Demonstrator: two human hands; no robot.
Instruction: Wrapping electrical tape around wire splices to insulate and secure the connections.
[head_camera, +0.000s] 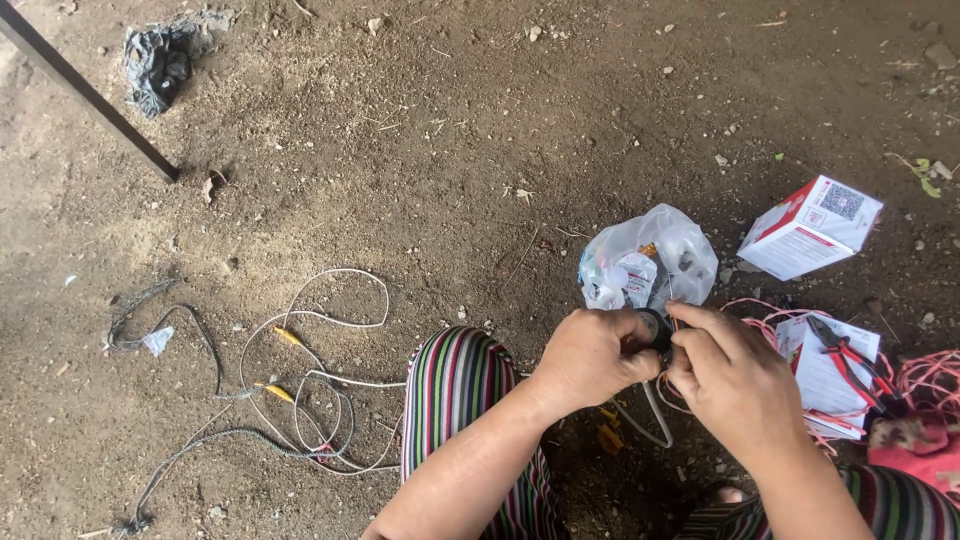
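Person squats on bare dirt ground (480, 150), striped knees up, both forearms reaching forward between them.

Step in hand, as I judge it: working a small dark round part (655, 326) together with thin wires (668, 385) at its underside. The part sits pinched between the two hands, just in front of a clear plastic bag (650, 262) of small fittings.

Left hand (592, 355): fingers curled shut around the part's left side, thumb on top, wrist bent slightly inward. Right hand (730, 375): closed too, fingertips pressed to the part's right edge, knuckles up. Whether it pinches a wire end or the part itself cannot be told; the fingers cover the contact.

A grey lead (655, 415) loops down below the hands.

Next move, judged: calls for a fine fingertip grip and a steady left hand as the brace; the joint is small and mostly hidden.

Nearby: pliers (850, 365) with red handles lying on a paper sheet (822, 385), right of the hands, untouched. White-and-red box (810, 228) farther right. Pink cord (930, 378) tangled at the right edge. White cable (320, 400) coiled well apart at left.
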